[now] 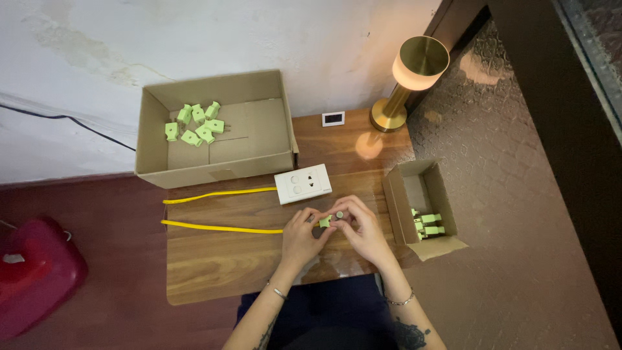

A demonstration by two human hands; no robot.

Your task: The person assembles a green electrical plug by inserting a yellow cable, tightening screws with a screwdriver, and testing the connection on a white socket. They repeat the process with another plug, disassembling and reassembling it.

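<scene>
Over the desk (214, 266) near edge: left hand (300, 234) and right hand (364, 231), fingers (310, 215) of both pinching a green plug (325, 221). Beyond: yellow cable (220, 227), white socket (302, 183). Right: small box (439, 194). Farther: big box (259, 126) with plugs (195, 123), lamp (408, 78).

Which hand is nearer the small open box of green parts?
Right. The right hand sits just beside the small box; the left hand is farther off, beyond the green plug both hold.
</scene>
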